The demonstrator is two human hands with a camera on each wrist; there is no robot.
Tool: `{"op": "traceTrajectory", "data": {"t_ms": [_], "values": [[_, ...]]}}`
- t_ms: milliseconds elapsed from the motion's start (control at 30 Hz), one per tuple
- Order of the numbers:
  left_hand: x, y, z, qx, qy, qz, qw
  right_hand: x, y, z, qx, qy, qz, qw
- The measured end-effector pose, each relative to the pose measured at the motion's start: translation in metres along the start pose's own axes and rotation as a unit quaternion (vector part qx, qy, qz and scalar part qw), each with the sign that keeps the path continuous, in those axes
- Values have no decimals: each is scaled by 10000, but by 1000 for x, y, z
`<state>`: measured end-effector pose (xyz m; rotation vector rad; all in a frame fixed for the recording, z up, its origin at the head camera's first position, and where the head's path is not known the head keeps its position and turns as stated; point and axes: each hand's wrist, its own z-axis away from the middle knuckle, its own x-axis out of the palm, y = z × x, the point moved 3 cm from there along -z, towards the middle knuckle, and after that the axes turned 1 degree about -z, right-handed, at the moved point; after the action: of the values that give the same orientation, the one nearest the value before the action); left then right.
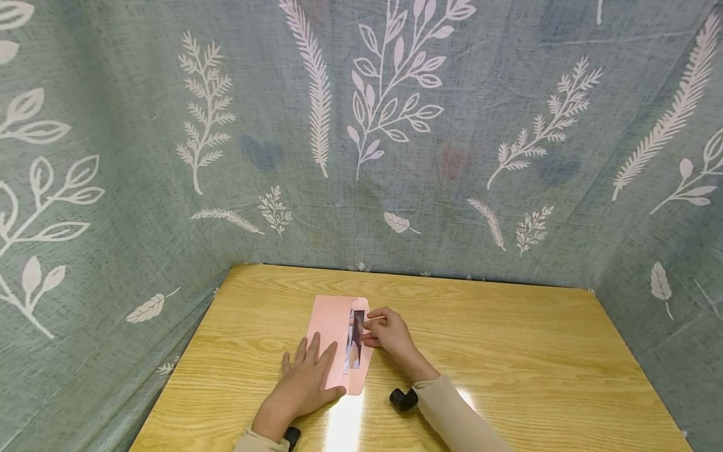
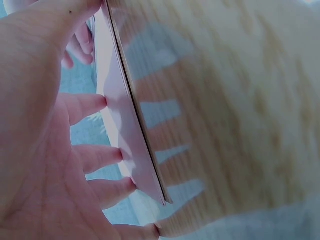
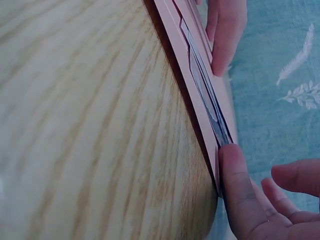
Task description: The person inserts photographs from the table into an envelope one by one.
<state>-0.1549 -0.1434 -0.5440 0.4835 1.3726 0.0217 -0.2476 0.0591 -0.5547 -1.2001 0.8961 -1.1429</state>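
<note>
A pink envelope [image 1: 333,314] lies on the table with its flap [image 1: 361,380] folded out to the right. Glossy photos [image 1: 357,339] stick out of its mouth, edges stacked in the right wrist view. My left hand [image 1: 305,380] rests on the envelope's lower part, fingers spread, fingertips on the paper in the left wrist view. At the photos' outer edge is my right hand [image 1: 392,336]. One fingertip [image 3: 232,155] touches the end of the photos beside the flap, while the other fingers are bent loosely away from the paper.
The wooden table [image 1: 508,351] extends to the right of the envelope. A green curtain [image 1: 407,207] with white leaf patterns hangs behind and at both sides. A black wrist camera [image 1: 403,399] sits by the right sleeve [image 1: 452,414].
</note>
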Motion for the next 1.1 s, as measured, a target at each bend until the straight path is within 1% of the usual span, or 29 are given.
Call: {"op": "traceTrajectory", "data": {"t_ms": [267, 500, 633, 767, 967, 1100], "values": [[0, 1, 1, -33, 0, -6, 10000, 3, 2, -3, -13, -50, -123, 9999], [-1, 1, 0, 22, 18, 8, 10000, 7, 2, -3, 9, -56, -134, 9999], [-1, 1, 0, -3, -14, 1, 10000, 9, 1, -3, 28, -67, -180, 9998], [0, 0, -1, -38, -44, -25, 10000, 10, 2, -3, -35, -95, -197, 9998], [1, 1, -1, -41, -23, -47, 10000, 12, 2, -3, 27, -63, -233, 9997], [1, 1, -1, -60, -24, -50, 10000, 14, 4, -4, 0, -45, -239, 9997]]}}
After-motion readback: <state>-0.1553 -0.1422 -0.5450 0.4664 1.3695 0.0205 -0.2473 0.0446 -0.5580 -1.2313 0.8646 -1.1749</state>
